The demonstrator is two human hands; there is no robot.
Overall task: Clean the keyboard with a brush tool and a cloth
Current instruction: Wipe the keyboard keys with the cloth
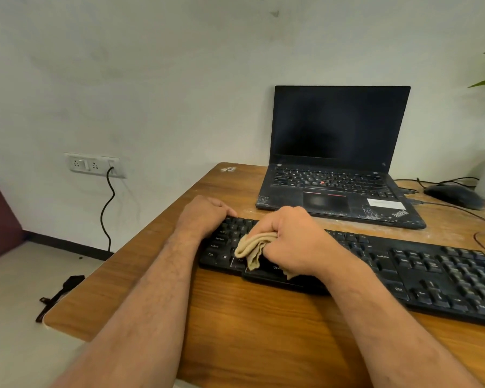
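A black full-size keyboard (420, 264) lies across the wooden desk (263, 331), running from the centre to the right edge. My right hand (291, 239) is closed around a bunched beige cloth (254, 246) and presses it onto the keys at the keyboard's left part, near the space bar. My left hand (205, 215) rests curled over the keyboard's top left corner and grips it. No brush tool is in view.
An open black laptop (339, 163) with a dark screen stands behind the keyboard. A black mouse (454, 196) with cables lies at the back right. A wall socket (94, 165) with a black cord is at the left. A black strap (59, 295) lies on the floor.
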